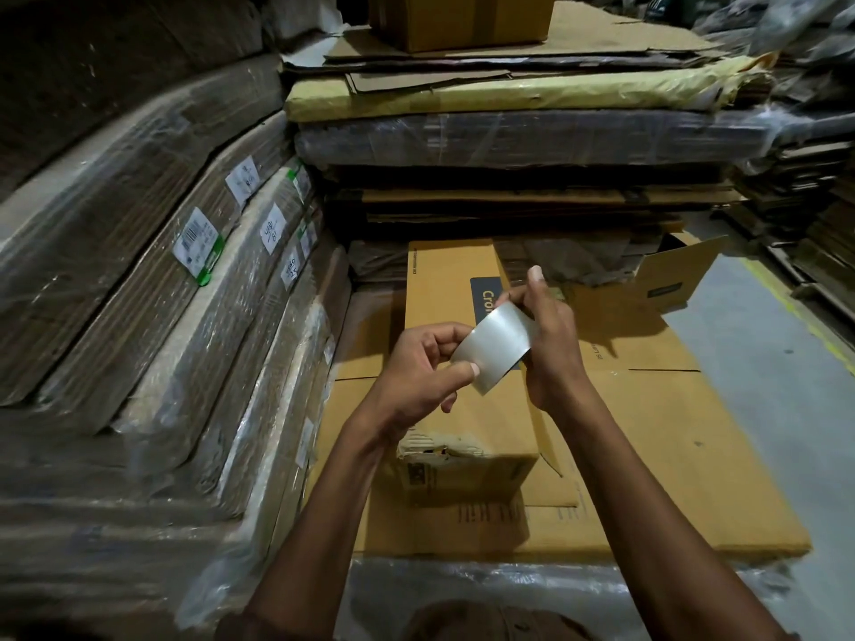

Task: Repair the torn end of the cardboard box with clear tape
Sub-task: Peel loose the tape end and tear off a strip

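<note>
Your left hand (416,363) pinches the free end of a strip of clear, glossy tape (497,347) between thumb and curled fingers, while your right hand (548,344) grips the other end of the strip, its fingers curled round what seems to be the roll, which is mostly hidden behind the palm. The strip spans the gap between both hands, held above the long brown cardboard box (455,326) that lies lengthwise in front of you, its dark printed label (486,298) just beyond your hands. The box's near end (455,451) is torn and crumpled along its top edge, below your left wrist; whether anything is inside cannot be told. The box rests on flattened brown cardboard sheets (671,432). At far right, an open brown carton (680,275) shows a dark interior, contents not visible. To the left, plastic-wrapped bundles of flat cardboard (152,289) carry white paper labels (196,240). At the far side, a closed brown box (462,18) sits on a tall stack of sheets (523,141).
</note>
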Tool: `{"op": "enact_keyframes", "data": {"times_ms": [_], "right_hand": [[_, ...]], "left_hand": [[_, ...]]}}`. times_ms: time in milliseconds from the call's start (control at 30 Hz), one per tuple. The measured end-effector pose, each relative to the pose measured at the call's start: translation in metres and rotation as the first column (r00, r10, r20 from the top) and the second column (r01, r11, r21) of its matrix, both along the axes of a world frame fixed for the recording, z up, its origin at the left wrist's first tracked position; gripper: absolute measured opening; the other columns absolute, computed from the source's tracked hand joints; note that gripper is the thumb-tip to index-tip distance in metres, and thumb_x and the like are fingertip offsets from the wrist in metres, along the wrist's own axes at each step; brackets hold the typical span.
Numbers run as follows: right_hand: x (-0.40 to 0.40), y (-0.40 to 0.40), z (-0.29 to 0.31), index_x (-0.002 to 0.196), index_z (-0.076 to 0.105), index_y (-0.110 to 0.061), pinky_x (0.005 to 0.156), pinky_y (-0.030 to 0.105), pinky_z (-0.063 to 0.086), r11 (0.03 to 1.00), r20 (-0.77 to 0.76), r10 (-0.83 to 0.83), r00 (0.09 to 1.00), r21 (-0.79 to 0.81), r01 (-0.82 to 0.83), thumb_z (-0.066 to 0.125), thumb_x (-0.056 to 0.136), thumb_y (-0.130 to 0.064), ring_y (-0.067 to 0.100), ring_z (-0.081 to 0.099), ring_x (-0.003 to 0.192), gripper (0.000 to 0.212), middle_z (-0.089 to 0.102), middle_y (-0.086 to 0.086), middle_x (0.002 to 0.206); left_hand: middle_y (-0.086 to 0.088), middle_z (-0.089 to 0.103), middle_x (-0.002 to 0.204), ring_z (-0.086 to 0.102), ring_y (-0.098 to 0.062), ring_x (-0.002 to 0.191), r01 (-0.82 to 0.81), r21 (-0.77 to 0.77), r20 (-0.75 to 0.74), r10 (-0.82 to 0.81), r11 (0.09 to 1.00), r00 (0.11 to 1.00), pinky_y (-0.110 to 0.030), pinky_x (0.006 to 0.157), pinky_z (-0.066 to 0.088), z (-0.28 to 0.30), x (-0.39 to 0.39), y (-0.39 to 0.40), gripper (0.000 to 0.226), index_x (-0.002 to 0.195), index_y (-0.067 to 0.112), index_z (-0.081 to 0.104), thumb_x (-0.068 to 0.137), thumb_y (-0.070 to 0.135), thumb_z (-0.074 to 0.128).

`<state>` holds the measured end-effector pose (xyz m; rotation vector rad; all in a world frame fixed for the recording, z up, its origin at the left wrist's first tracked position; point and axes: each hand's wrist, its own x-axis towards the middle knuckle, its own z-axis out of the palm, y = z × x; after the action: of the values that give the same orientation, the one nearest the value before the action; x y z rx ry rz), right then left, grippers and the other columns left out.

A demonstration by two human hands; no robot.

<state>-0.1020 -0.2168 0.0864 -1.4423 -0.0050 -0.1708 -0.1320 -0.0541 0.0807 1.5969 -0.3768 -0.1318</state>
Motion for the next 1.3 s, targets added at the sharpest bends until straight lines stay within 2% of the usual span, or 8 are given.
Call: {"op": "enact_keyframes", "data": {"times_ms": [267, 400, 500, 667, 733, 833, 1100, 1300], "right_hand": [[0.000, -0.004, 0.003, 0.078, 0.061, -0.019, 0.058, 0.029, 0.048, 0.934, -0.331, 0.097, 0.938, 0.355, 0.029, 0.047, 0.096, -0.066, 0.020, 0.061, 0.071, 0.052, 0.061, 0.001, 0.078], [-0.002, -0.006, 0.006, 0.112, 0.063, -0.010, 0.064, 0.039, 0.058, 0.874, -0.480, 0.180, 0.858, 0.478, 0.084, 0.054, 0.090, -0.070, 0.030, 0.067, 0.077, 0.064, 0.067, 0.012, 0.088], [-0.001, -0.006, 0.008, 0.106, 0.062, -0.006, 0.065, 0.037, 0.054, 0.808, -0.545, 0.293, 0.786, 0.580, 0.100, 0.050, 0.092, -0.068, 0.030, 0.067, 0.066, 0.065, 0.069, 0.015, 0.077], [-0.005, 0.000, 0.011, 0.087, 0.060, -0.007, 0.075, 0.034, 0.038, 0.756, -0.557, 0.403, 0.726, 0.650, 0.079, 0.055, 0.078, -0.038, 0.028, 0.054, 0.073, 0.032, 0.062, 0.017, 0.078], [-0.008, 0.003, 0.015, 0.085, 0.060, -0.007, 0.075, 0.034, 0.037, 0.746, -0.548, 0.423, 0.722, 0.663, 0.067, 0.055, 0.071, -0.036, 0.028, 0.053, 0.075, 0.032, 0.062, 0.017, 0.078], [-0.008, 0.005, 0.016, 0.084, 0.060, -0.006, 0.074, 0.033, 0.038, 0.731, -0.552, 0.417, 0.722, 0.676, 0.095, 0.047, 0.090, -0.036, 0.027, 0.054, 0.071, 0.033, 0.063, 0.016, 0.076], [-0.006, 0.007, 0.012, 0.090, 0.065, -0.003, 0.080, 0.038, 0.044, 0.734, -0.565, 0.426, 0.707, 0.672, 0.095, 0.045, 0.095, -0.041, 0.031, 0.059, 0.077, 0.043, 0.068, 0.020, 0.079], [-0.002, 0.002, 0.010, 0.108, 0.065, -0.005, 0.069, 0.039, 0.055, 0.726, -0.562, 0.449, 0.695, 0.682, 0.083, 0.040, 0.098, -0.046, 0.034, 0.066, 0.074, 0.049, 0.070, 0.023, 0.092]], "left_hand": [[0.000, 0.074, 0.093, 0.049, -0.031, 0.065, -0.014, 0.004, 0.007, 0.014, 1.000, 1.000, -0.028, 0.047, 0.045, 0.000, 0.003, 0.000, 0.029, 0.111, 0.007, 0.071, 0.083, 0.006, 0.062], [-0.001, 0.075, 0.096, 0.049, -0.025, 0.059, -0.008, 0.017, 0.037, 0.008, 1.000, 0.999, -0.027, 0.047, 0.045, 0.000, 0.003, 0.000, 0.027, 0.109, 0.004, 0.071, 0.083, 0.006, 0.061], [-0.003, 0.075, 0.098, 0.051, -0.014, 0.056, -0.005, 0.009, 0.050, 0.004, 1.000, 0.999, -0.028, 0.047, 0.044, 0.001, 0.003, 0.000, 0.025, 0.106, 0.004, 0.071, 0.083, 0.005, 0.061], [-0.008, 0.074, 0.099, 0.059, -0.009, 0.060, -0.008, 0.021, 0.084, 0.006, 1.000, 0.996, -0.027, 0.048, 0.045, 0.003, 0.006, 0.002, 0.025, 0.105, 0.005, 0.071, 0.083, 0.000, 0.060], [-0.007, 0.074, 0.098, 0.060, -0.013, 0.064, -0.009, 0.007, 0.085, 0.008, 1.000, 0.996, -0.028, 0.048, 0.045, 0.002, 0.006, 0.003, 0.025, 0.103, 0.009, 0.071, 0.082, 0.001, 0.060], [-0.003, 0.074, 0.095, 0.060, -0.022, 0.069, 0.001, -0.024, 0.067, 0.001, 1.000, 0.998, -0.030, 0.051, 0.046, 0.000, 0.006, 0.006, 0.023, 0.104, 0.007, 0.071, 0.083, 0.007, 0.061], [-0.005, 0.068, 0.078, 0.060, -0.019, 0.064, -0.079, -0.117, 0.056, 0.086, 0.990, 0.995, -0.030, 0.048, 0.046, -0.002, 0.004, 0.001, 0.016, 0.091, 0.007, 0.072, 0.084, 0.014, 0.060], [-0.006, 0.069, 0.096, 0.065, -0.019, 0.075, -0.142, -0.151, 0.167, 0.167, 0.978, 0.972, -0.036, 0.052, 0.053, -0.003, 0.001, -0.001, 0.051, 0.131, 0.025, 0.051, 0.087, 0.000, 0.061]]}}
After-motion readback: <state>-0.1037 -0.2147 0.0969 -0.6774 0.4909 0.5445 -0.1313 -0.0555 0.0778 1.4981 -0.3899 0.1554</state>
